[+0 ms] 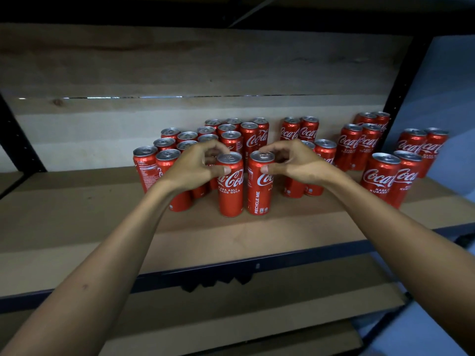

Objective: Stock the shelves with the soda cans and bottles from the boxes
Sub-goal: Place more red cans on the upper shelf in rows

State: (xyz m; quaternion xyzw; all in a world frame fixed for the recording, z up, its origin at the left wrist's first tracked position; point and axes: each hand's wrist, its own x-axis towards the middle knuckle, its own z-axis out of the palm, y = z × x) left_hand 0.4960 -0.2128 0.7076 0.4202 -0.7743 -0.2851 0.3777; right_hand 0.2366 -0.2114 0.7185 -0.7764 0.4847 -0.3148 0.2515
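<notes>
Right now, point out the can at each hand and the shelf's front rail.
Left-hand can point(230, 194), head view: red side wall.
Right-hand can point(260, 194), head view: red side wall.
Front rail point(257, 265), head view: dark metal edge.

Roughly 32 red soda cans point(230, 185) stand on 1 shelf point(77, 206), beneath 2 hands point(198, 164).

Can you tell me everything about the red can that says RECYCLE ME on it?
The RECYCLE ME can is tall, slim and red, made of shiny metal by the look of it, with white Coca-Cola writing and a silver top whose pull tab is unopened. It stands upright on the brown shelf board, at the front of the group, close beside another red can on its left. The right hand pinches it near the top, thumb on its side and fingertips at the rim.
</notes>
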